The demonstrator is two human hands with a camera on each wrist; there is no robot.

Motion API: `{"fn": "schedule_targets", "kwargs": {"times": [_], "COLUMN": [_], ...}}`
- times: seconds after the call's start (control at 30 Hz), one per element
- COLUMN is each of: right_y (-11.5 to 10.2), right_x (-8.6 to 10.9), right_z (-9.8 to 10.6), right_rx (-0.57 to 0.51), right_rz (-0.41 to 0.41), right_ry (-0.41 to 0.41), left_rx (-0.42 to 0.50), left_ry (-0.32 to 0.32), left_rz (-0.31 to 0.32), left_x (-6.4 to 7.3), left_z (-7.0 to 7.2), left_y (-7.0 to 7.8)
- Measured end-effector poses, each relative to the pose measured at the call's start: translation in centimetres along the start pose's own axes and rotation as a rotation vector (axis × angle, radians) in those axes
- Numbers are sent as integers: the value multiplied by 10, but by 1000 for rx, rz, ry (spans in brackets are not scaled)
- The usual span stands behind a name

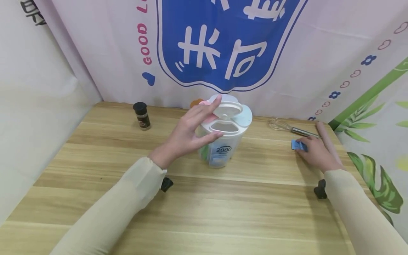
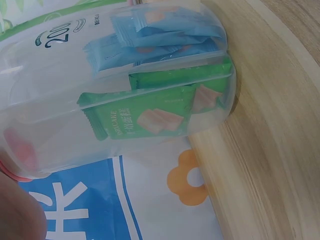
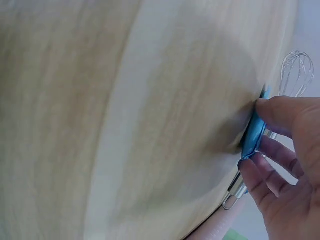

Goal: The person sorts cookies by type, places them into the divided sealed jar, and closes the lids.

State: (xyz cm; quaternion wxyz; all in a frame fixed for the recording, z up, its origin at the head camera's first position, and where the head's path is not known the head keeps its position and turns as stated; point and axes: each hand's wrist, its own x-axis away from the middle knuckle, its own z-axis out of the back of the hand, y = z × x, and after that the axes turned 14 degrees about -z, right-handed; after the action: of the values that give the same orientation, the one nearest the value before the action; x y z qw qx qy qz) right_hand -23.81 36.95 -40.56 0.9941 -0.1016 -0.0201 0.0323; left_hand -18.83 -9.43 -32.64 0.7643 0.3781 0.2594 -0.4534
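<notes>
A clear storage canister (image 1: 223, 148) marked 2000 stands upright near the back of the table, one white lid flap (image 1: 230, 109) raised over its opening. Blue snack packets (image 2: 165, 37) and green snack packets (image 2: 160, 107) lie in separate compartments at its bottom. My left hand (image 1: 194, 129) is at the canister's top left, thumb and fingers fairly straight and spread beside the raised flap; whether it presses the rim is unclear. At the table's right, my right hand (image 1: 313, 152) pinches a blue snack packet (image 3: 254, 132) between thumb and fingertips, at the tabletop.
A whisk (image 1: 294, 131) and a pinkish rolling pin (image 1: 328, 141) lie beyond and beside my right hand. A black-capped spice jar (image 1: 142, 117) stands at the back left. A printed cloth (image 1: 121, 42) hangs behind the wooden table (image 1: 223, 212).
</notes>
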Motion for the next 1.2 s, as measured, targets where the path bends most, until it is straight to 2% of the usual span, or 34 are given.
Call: {"fn": "schedule_targets", "kwargs": {"times": [0.3, 0.53, 0.73, 1.0, 1.2], "right_y": [1, 2, 3, 2, 1], "right_x": [3, 3, 3, 3, 5], "right_z": [0, -3, -3, 4, 7], "right_rx": [44, 99, 122, 151, 150], "right_rz": [16, 87, 95, 70, 84], "right_ry": [-24, 32, 40, -7, -25], "left_rx": [4, 11, 8, -5, -6], "left_ry": [-5, -11, -10, -2, 1], "left_rz": [13, 32, 31, -5, -4], "left_x": [3, 4, 4, 0, 0], "left_z": [0, 0, 0, -1, 0], "left_y": [0, 1, 1, -1, -1]}}
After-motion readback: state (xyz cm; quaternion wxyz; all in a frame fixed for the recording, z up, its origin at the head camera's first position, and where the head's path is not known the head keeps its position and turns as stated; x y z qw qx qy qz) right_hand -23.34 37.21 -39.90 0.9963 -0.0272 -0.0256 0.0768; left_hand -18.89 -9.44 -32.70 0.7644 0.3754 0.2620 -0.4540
